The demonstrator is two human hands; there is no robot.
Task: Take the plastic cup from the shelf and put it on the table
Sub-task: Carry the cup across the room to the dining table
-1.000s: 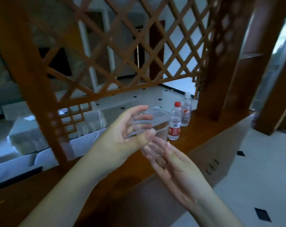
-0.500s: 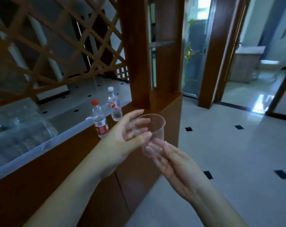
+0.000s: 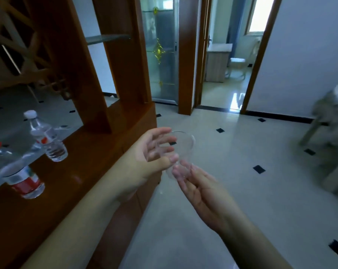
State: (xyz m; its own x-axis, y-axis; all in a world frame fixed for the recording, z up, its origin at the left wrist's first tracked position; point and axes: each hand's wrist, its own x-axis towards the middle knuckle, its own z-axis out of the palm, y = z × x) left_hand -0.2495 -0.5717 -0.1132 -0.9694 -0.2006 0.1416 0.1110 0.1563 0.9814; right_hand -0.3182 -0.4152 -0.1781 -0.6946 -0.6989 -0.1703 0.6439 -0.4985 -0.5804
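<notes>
A clear plastic cup hangs upright in mid-air over the tiled floor, just right of the wooden shelf unit. My left hand grips its side between thumb and fingers. Under the cup my right hand lies palm up, its fingertips touching the cup's base. The cup is transparent and faint against the floor. A blurred white table stands at the far right edge of the view.
Two water bottles stand on the shelf's counter at left, behind a glass sheet. A glass cabinet door and an open doorway lie ahead. The floor is pale tile with small black squares.
The view has swung right, from the lattice and counter toward the floor and doorway. The cup, held the same way in both hands, now hangs beyond the shelf end over the floor.
</notes>
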